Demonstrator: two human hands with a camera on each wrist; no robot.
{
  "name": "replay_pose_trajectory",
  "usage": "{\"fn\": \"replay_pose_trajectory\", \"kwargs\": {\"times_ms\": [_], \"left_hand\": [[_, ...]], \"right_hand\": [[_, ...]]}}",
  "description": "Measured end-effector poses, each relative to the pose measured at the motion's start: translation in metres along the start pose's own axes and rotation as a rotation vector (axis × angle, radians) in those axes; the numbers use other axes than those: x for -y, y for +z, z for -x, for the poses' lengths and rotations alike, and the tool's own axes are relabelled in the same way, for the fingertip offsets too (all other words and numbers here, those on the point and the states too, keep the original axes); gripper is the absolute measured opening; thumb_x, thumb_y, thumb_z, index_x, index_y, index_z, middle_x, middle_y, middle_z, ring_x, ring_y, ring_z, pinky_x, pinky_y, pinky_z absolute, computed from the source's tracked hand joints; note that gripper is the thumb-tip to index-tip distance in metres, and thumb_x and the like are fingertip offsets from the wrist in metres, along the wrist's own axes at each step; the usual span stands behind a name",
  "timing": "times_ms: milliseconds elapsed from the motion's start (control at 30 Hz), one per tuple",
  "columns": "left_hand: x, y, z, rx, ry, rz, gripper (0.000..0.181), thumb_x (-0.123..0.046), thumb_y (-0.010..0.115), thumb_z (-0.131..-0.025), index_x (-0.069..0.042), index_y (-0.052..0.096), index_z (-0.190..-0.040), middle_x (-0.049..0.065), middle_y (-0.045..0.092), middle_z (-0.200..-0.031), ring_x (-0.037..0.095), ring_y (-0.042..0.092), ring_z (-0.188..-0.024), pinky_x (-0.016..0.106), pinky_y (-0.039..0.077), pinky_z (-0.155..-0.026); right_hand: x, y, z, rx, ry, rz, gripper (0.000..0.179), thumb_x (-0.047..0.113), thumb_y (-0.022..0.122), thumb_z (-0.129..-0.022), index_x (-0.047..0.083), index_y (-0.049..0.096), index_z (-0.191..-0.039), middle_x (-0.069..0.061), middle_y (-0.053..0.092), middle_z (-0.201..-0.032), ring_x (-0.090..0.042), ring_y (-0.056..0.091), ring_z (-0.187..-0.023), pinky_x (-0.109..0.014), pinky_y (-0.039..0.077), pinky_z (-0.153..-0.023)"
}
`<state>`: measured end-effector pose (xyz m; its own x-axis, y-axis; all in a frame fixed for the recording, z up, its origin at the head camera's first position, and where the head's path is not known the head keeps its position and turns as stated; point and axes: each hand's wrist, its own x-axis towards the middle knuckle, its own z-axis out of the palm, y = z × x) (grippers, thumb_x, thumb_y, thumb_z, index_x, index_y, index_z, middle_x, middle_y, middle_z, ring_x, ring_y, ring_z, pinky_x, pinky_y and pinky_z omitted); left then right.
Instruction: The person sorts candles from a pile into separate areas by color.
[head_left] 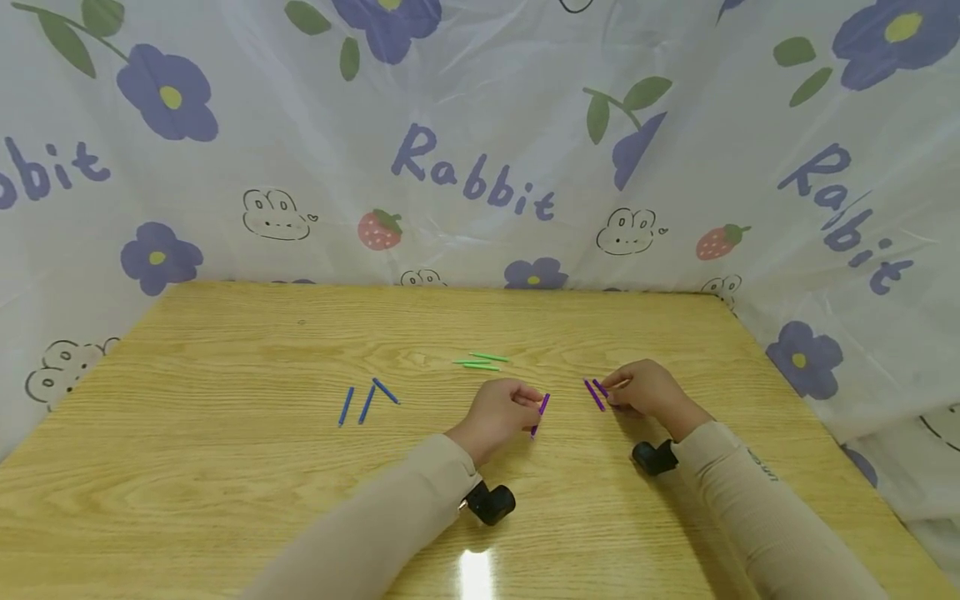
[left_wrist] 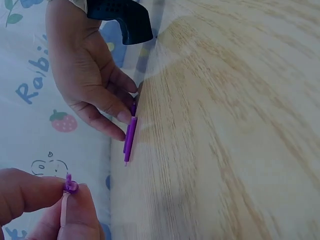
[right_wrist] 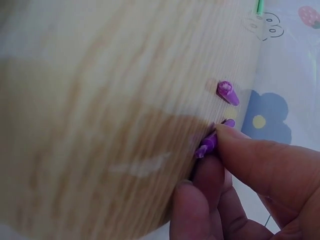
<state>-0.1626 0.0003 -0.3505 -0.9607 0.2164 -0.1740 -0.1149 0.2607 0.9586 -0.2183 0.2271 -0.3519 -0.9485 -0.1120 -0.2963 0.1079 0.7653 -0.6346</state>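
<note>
My left hand [head_left: 498, 412] pinches a slim purple stick [head_left: 544, 404] between thumb and fingertips, right of the table's middle. In the left wrist view, that purple stick [left_wrist: 71, 187] is seen end-on, with a narrow nub at its tip. Farther right, my right hand [head_left: 648, 390] has its thumb and forefinger around a second purple stick [right_wrist: 208, 143], low at the wood surface. Just to that hand's left, another purple stick [head_left: 594, 395] lies slanted on the table, close beside the pinched one.
Several green sticks [head_left: 480, 365] lie loosely together near the table's middle. Three blue sticks [head_left: 346, 407] are spread to the left on the wooden table [head_left: 225, 500]. A white printed curtain [head_left: 480, 100] hangs behind the far edge. Each wrist carries a black camera [head_left: 491, 504].
</note>
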Motion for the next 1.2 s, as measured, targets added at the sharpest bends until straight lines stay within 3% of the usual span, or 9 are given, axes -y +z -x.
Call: {"fn": "replay_pose_trajectory", "kwargs": {"times_ms": [400,1200], "left_hand": [[-0.006,0.017,-0.014,-0.027,-0.020,0.070,0.016,0.004,0.058,-0.080,0.000,0.062,-0.094,0.007,0.058,-0.083,0.016,0.059,-0.072,0.027,0.050,-0.066],[-0.010,0.051,-0.054,-0.145,-0.096,-0.029,0.016,-0.001,0.061,-0.078,-0.007,0.064,-0.093,0.003,0.061,-0.090,0.015,0.053,-0.074,0.024,0.045,-0.060]], "right_hand": [[0.000,0.000,0.001,0.005,-0.023,0.007,0.025,0.007,0.059,-0.084,-0.001,0.062,-0.108,-0.008,0.067,-0.087,-0.013,0.060,-0.074,-0.029,0.050,-0.061],[-0.004,-0.002,-0.004,-0.002,-0.024,0.034,0.025,0.008,0.060,-0.083,0.000,0.063,-0.107,-0.007,0.067,-0.085,-0.011,0.059,-0.069,-0.027,0.048,-0.059]]}}
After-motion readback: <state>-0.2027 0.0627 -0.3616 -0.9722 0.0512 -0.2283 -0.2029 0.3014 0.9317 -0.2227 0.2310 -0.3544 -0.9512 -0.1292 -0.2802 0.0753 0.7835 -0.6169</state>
